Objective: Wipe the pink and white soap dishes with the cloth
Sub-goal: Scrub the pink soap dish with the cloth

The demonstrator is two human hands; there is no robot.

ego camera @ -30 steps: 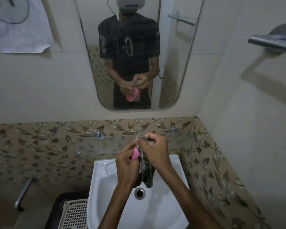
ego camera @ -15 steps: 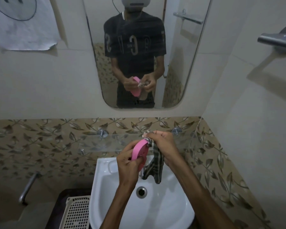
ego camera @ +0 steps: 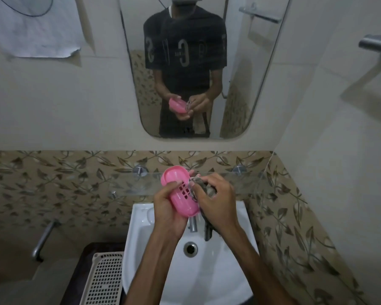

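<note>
My left hand (ego camera: 169,211) holds the pink soap dish (ego camera: 178,190) over the sink, with its slotted inside turned up towards me. My right hand (ego camera: 216,200) grips a dark striped cloth (ego camera: 204,189) bunched against the dish's right rim. The loose end of the cloth hangs down below my right hand over the basin. No white soap dish is in view.
A white sink (ego camera: 189,271) with a drain (ego camera: 190,249) and a tap (ego camera: 193,224) lies under my hands. A glass shelf (ego camera: 246,181) runs along the tiled wall behind them. A mirror (ego camera: 235,80) hangs above. A perforated basket (ego camera: 103,280) stands at the left, a metal bar (ego camera: 376,42) at the upper right.
The pink dish has turned from edge-on to lying flat with its slotted inside facing up. My right hand has shifted the cloth onto the dish's right side. The camera has tilted downwards.
</note>
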